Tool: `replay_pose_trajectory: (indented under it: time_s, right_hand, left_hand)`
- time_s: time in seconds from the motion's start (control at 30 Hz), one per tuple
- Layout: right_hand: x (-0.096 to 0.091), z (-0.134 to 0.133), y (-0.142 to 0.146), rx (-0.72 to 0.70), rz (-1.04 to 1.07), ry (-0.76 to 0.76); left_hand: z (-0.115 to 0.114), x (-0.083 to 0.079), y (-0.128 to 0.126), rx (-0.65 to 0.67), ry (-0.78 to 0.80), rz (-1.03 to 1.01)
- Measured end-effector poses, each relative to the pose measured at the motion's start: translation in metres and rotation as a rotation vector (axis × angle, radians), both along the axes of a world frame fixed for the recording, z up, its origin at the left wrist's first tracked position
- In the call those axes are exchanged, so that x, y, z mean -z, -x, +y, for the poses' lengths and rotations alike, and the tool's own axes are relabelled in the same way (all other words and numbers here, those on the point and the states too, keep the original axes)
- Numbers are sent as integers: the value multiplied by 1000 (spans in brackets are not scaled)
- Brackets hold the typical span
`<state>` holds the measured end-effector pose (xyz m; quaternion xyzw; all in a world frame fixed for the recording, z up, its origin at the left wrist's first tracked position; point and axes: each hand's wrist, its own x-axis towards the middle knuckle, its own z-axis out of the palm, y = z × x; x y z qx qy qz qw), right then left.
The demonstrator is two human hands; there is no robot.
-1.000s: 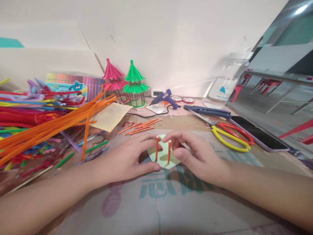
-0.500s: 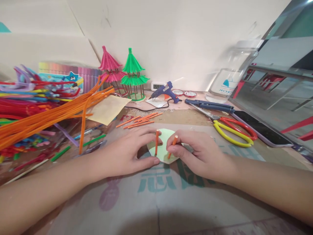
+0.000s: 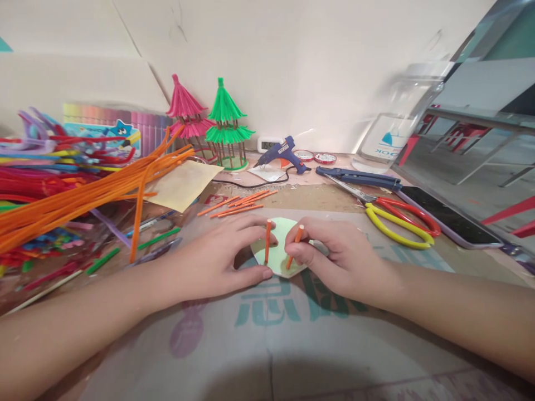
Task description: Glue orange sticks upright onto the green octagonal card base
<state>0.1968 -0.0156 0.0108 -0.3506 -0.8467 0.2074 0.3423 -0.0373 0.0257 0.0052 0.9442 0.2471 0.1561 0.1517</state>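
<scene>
Watching the bench from afar through the head camera, I have the right hand (image 3: 340, 257) pinching the right stick (image 3: 298, 235), an orange one, between thumb and forefinger, while the left hand (image 3: 223, 253) lies loosely spread, thumb well away from forefinger, curled about the left stick (image 3: 268, 239). I cannot tell whether a left fingertip touches that second stick or only sits behind it. Both sticks are over the pale green card (image 3: 279, 259), which lies between the two hands, straight at twelve o'clock from the wearer. What I judge to matter most is the lean of the pinched stick: its long axis runs from a foot near the card's closer edge up to a top tipped toward one o'clock, whereas its neighbour stands almost upright. From the right palm, the pinched stick lies at about ten o'clock, close in; from the left hand it lies at three o'clock, beyond the upright one, so the right hand is clearly nearer. The left thumb is at the card's edge, around seven o'clock from its middle. Reading outward from the card, I find loose orange sticks (image 3: 240, 207) at ten to eleven o'clock, the glue gun (image 3: 281, 151) at twelve and the scissors (image 3: 363, 195) at two.
</scene>
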Motion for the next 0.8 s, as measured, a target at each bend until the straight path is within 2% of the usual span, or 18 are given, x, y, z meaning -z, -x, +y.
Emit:
replay_pose_trajectory:
  time_s: [0.33,0.5,0.67,0.8]
  right_hand:
    - [3,0,-3,-13,62,52]
    - [6,-1,-6,-20,231,-76]
    - [5,-1,-11,-69,192,-218]
    - [3,-1,-11,-101,167,-249]
  left_hand:
    - [-1,-1,-1,9,2,-6]
    - [0,0,0,19,-24,-25]
    - [1,0,-1,40,7,-36]
    - [1,0,-1,54,-8,-49]
